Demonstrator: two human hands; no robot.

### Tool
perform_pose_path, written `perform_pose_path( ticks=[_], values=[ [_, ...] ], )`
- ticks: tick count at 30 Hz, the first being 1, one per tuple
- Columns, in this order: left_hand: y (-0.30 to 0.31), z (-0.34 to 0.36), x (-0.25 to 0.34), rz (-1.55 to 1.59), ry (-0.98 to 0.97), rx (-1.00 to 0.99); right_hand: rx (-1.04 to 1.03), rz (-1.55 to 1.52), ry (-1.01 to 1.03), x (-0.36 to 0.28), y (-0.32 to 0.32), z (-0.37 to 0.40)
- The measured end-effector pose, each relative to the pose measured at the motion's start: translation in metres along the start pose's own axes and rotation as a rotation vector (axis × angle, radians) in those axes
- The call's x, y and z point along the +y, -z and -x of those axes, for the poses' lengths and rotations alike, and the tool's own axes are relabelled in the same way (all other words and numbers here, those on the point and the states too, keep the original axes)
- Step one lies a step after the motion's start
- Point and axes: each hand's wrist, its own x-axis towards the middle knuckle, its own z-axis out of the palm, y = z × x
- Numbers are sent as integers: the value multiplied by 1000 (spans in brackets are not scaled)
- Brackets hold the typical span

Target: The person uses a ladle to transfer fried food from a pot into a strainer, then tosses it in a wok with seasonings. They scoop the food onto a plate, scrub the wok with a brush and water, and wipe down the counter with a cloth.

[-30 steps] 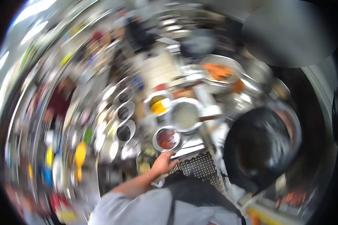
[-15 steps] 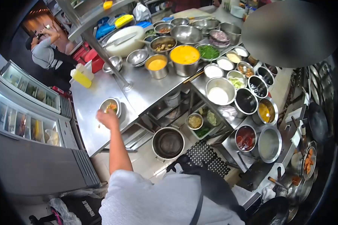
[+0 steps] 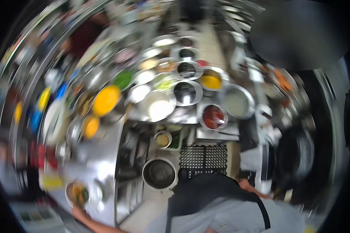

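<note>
At lower left, my left hand [image 3: 79, 213] is at the near rim of a small metal bowl [image 3: 68, 201] and seems to grip it, though motion smears the fingers. Orange and green food [image 3: 79, 194] lies in the bowl. A second metal bowl [image 3: 96, 191] stands close by on its right. My right hand [image 3: 245, 185] is low on the right, beside my black apron [image 3: 210, 192] and near the stove side. It is small and blurred, so its fingers cannot be made out.
Pots of sauce, among them a red one [image 3: 213, 117] and a yellow one [image 3: 211, 80], crowd the steel counter [image 3: 101, 149] ahead. A large empty pot [image 3: 159, 173] stands on the floor by a black perforated mat [image 3: 204, 157]. At right is a dark wok [image 3: 295, 155].
My view has swung to the right, blurring everything. The food bowl now shows apart from the bowl beside it, with my left hand at its rim. My right hand has come into view.
</note>
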Motion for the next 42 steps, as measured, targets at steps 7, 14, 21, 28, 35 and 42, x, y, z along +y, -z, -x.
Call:
perform_pose_path(
  ticks=[7,14,21,28,35,42],
  values=[
    [-152,164,86,144,241,-522,-78,209,-8,61,-84,28],
    [-400,436,62,298,652,-1710,331,223,173,78,-147,85],
    [-466,779,115,-326,-79,-2282,145,-615,-563,97,-234,119],
    [-457,944,15,-579,249,-2668,-19,-261,-463,49,-277,172],
    [-428,949,-2,-677,542,-2594,50,-523,-632,51,-369,139],
    [-438,927,21,-629,435,-2495,219,-256,-244,138,-349,102]
  ],
)
